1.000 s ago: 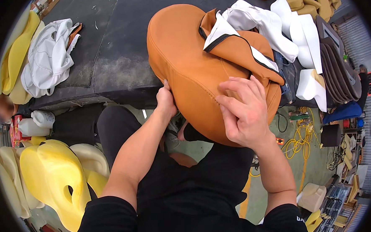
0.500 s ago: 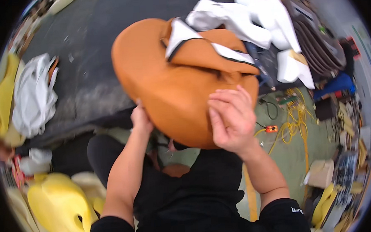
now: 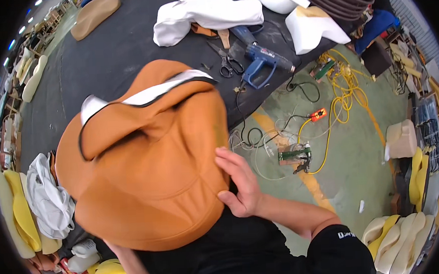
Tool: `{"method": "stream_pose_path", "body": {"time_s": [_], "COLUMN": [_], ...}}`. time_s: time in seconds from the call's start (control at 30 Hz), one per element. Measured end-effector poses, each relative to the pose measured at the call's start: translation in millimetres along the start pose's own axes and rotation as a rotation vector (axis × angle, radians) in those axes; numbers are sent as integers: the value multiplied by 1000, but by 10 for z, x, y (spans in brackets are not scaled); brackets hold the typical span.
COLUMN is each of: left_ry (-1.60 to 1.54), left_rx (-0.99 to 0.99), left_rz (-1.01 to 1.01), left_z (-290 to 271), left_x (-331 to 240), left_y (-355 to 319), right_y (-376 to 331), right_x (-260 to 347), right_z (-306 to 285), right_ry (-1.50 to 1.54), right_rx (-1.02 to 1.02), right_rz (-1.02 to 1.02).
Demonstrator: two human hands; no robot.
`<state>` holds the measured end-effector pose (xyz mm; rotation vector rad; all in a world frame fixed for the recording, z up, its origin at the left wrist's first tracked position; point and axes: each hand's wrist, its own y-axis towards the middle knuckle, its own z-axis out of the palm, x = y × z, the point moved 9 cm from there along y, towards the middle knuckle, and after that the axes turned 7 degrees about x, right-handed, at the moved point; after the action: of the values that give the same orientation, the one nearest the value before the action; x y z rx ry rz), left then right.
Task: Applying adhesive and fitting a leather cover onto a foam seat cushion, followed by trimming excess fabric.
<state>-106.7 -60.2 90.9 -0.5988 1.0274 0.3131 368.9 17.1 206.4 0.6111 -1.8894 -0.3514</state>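
Note:
An orange-brown padded seat, likely a chair shell with its cover on, stands tilted in front of me over the table's near edge and my lap. A loose flap of the cover is folded back along its top, showing white lining and a black edge strip. My right hand holds the seat's right side, its fingers along the edge and its thumb apart below them. At the lower left my left forearm reaches behind the seat's lower edge. The left hand's fingers are hidden there.
On the black-covered table lie scissors, a blue heat gun and white covers. Beyond the table's right edge, a yellow cable and a green-and-black tool lie on the floor. Foam pieces stand at lower right.
The view has swung right. The seat has turned and come closer, its flap now at the upper left. My right hand has moved from above its surface to its right edge.

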Motion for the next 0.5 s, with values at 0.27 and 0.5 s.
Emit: {"method": "stream_pose_path", "body": {"time_s": [0.27,0.5], "left_ry": [-177,-254], "left_rx": [-322,-408], "left_rz": [-11,-471], "left_z": [-174,-29], "left_x": [106,1098], "left_y": [-897,-1304], "right_y": [1407,2018], "right_x": [-2488,-4874], "right_z": [-214,-414], "right_ry": [-481,-1030], "right_rx": [-43,635], "right_rz": [237,725]}}
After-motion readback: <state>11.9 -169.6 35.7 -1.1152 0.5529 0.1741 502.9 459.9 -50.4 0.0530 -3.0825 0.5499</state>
